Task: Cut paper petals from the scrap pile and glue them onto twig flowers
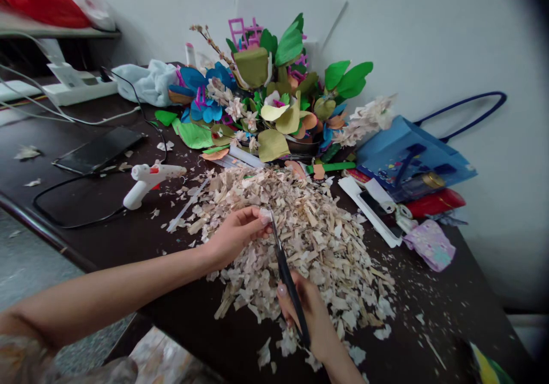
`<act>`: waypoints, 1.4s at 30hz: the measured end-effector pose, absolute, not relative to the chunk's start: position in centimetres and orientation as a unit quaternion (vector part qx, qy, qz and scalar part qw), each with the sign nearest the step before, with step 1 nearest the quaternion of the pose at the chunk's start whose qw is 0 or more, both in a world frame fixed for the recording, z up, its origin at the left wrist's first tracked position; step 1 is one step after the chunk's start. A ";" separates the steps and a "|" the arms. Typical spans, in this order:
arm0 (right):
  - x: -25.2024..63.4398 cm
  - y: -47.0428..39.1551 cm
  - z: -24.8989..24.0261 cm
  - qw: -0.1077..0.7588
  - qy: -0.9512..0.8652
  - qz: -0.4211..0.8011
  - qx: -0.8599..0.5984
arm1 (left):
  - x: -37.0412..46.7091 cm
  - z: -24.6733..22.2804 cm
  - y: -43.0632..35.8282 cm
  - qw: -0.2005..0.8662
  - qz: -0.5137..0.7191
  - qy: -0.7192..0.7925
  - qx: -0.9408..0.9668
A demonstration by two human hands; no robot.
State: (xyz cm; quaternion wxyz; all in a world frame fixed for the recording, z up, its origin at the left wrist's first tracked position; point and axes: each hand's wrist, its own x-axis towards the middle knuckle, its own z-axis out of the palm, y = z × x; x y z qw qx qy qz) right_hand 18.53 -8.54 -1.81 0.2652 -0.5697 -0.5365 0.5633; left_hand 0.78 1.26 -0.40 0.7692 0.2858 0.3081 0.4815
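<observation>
Over a wide heap of pale, papery scraps [317, 241], my left hand [242, 230] pinches a small whitish petal-like piece [266, 217] between thumb and fingers. My right hand [302, 301] is closed around the black handles of a pair of scissors [288, 284]. The scissor blades point up and away from me, with their tips at the edge of the pale piece. How far the blades are apart is too small to tell. The heap lies on a dark table [184, 310], with loose bits scattered round it.
A white glue gun [148, 184] with a black cord lies left of the heap, near a dark phone [100, 151]. Behind stands a colourful flower arrangement [274, 110]. At right are a blue bag [416, 155], a white tray [371, 212] and a purple patterned cloth [430, 244].
</observation>
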 end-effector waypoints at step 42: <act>19.7 -8.4 -1.2 0.249 -0.548 0.541 -0.587 | -0.6 -0.4 3.1 0.788 0.411 0.281 0.362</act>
